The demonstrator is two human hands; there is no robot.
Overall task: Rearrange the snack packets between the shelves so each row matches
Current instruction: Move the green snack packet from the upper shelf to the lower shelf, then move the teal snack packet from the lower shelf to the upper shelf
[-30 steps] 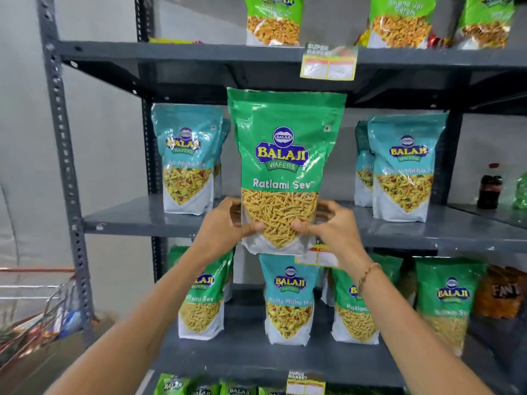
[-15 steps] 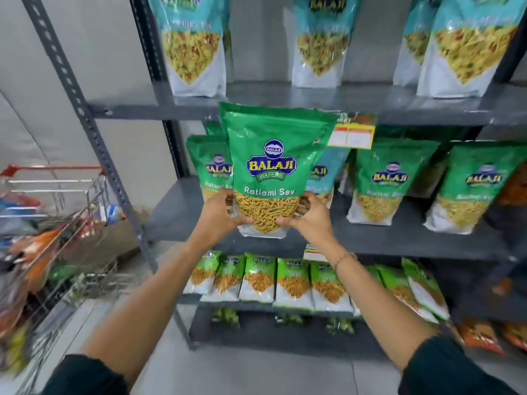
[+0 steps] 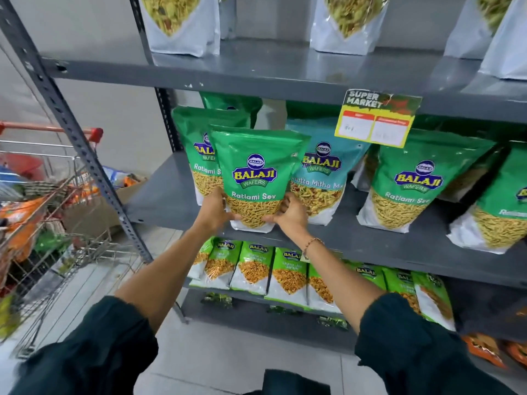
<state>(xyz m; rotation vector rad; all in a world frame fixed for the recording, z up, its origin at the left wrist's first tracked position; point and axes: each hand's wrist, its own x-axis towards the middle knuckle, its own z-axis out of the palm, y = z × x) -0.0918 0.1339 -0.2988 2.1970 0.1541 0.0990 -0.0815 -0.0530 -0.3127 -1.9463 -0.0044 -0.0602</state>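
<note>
I hold a green Ratlami Sev packet (image 3: 255, 169) upright by its lower corners, my left hand (image 3: 215, 210) on its left side and my right hand (image 3: 288, 213) on its right. Its base rests at the front edge of the middle shelf (image 3: 159, 201). Directly behind it stands another green Ratlami Sev packet (image 3: 194, 143). A teal Khatta Mitha Mix packet (image 3: 325, 178) stands just to the right, partly covered. Further right are two more green Ratlami Sev packets (image 3: 413, 183).
The shelf above (image 3: 256, 69) carries teal-and-white packets, seen only at their bases. A yellow price tag (image 3: 376, 121) hangs from its edge. Small green packets (image 3: 253, 269) line the lower shelf. A loaded shopping trolley (image 3: 42, 201) stands at the left beside the grey upright.
Both hands have carried the green packet down from the upper teal row to the middle shelf, and its base now sits at that shelf's front edge. My view has tilted downward.
</note>
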